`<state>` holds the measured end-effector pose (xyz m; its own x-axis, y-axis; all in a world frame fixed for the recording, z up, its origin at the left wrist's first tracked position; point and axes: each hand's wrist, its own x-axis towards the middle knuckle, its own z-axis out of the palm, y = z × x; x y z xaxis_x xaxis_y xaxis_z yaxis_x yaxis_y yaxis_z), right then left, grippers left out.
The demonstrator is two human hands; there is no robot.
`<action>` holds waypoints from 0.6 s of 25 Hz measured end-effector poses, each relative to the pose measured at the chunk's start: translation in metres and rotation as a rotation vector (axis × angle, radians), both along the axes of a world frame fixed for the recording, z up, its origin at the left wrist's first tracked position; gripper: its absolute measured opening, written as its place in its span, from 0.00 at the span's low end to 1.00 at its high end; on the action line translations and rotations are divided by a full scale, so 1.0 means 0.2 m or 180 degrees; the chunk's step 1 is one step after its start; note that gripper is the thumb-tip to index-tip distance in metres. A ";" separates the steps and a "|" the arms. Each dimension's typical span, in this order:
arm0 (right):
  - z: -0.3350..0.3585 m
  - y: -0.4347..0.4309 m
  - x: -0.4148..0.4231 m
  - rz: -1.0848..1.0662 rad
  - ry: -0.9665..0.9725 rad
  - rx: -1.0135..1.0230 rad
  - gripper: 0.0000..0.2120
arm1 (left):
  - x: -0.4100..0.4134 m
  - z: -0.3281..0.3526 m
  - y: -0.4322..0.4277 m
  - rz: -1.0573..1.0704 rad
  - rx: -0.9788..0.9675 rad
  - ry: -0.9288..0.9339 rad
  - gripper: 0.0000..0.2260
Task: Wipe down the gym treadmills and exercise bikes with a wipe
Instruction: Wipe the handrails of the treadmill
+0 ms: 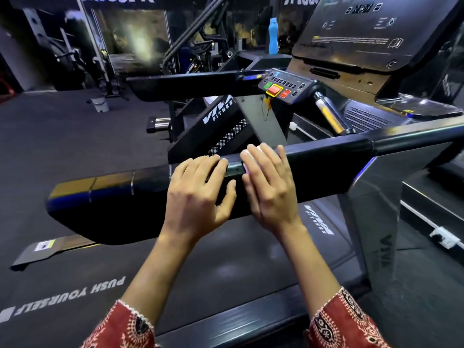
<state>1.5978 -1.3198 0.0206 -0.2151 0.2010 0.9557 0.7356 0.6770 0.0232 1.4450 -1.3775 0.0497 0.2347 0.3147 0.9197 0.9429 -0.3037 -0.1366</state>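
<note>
A black treadmill handrail [326, 159] runs across the middle of the head view. My left hand [198, 194] rests flat on top of the rail with its fingers straight. Just to its right, my right hand [268, 187] presses a white wipe [258, 148] onto the rail; only slivers of the wipe show past the fingertips and under the index finger. The treadmill belt [251, 259] lies below my forearms. Its control panel [283, 87] with red and green buttons sits beyond the rail.
The far handrail [190, 84] runs parallel behind. The big console screen [371, 33] rises at the upper right, with a blue bottle [273, 36] beside it. A small bucket [99, 104] stands on the dark floor at left, near weight machines [75, 59].
</note>
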 end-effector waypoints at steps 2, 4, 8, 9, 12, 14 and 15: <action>-0.06 0.03 0.05 -0.0144 0.0124 0.0053 0.20 | 0.01 -0.02 0.00 0.0011 0.0043 -0.0032 0.14; -0.11 0.04 0.06 -0.0333 0.0938 -0.0364 0.21 | 0.02 -0.04 0.00 0.0007 0.0084 -0.0027 0.13; -0.27 0.06 0.07 -0.0160 0.0099 0.0201 0.25 | 0.07 -0.07 0.02 0.0017 0.0235 0.0081 0.13; -0.29 0.08 0.11 -0.0215 0.0248 0.0191 0.26 | 0.09 -0.09 0.03 0.0041 0.0256 0.0118 0.13; -0.28 0.10 0.16 -0.0269 0.1033 -0.0256 0.26 | 0.16 -0.13 0.04 0.0136 0.0264 0.0170 0.15; -0.33 0.11 0.19 -0.0147 0.0367 0.0121 0.26 | 0.20 -0.14 0.05 0.0147 0.0260 0.0155 0.15; -0.35 0.12 0.22 -0.0119 0.0227 0.0221 0.26 | 0.22 -0.15 0.06 0.0151 0.0256 0.0159 0.15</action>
<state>1.6418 -1.2950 -0.0490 -0.1397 0.1403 0.9802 0.7619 0.6475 0.0159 1.4899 -1.3656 0.0205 0.2673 0.2522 0.9300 0.9474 -0.2449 -0.2059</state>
